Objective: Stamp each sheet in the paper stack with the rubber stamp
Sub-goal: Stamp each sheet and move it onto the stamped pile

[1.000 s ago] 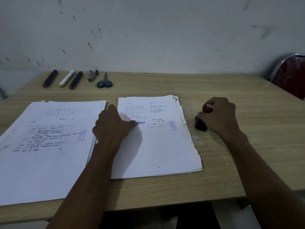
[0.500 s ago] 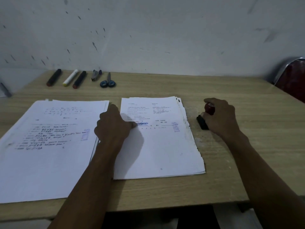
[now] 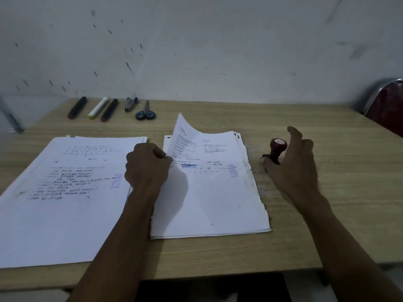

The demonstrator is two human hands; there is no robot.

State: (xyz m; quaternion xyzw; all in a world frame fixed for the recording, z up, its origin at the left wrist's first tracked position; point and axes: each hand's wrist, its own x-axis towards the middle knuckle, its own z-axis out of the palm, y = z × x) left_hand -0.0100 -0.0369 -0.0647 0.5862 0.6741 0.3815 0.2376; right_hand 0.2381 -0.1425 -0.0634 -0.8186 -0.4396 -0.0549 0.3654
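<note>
Near the wooden table's (image 3: pixel 218 253) front edge lay two white paper stacks. On the right-hand stack (image 3: pixel 218 203), the left hand (image 3: pixel 146 168) pinched the top sheet's (image 3: pixel 196 147) left edge, its far corner curled up. Beside the stack's right edge stood the red-handled rubber stamp (image 3: pixel 277 149); the right hand (image 3: pixel 294 166), fingers spread and relaxed, seemed to be touching it. The stamped stack (image 3: pixel 65 192) lay left. Markers (image 3: pixel 93 107) and blue-handled scissors (image 3: pixel 145 113) lined the far edge.
</note>
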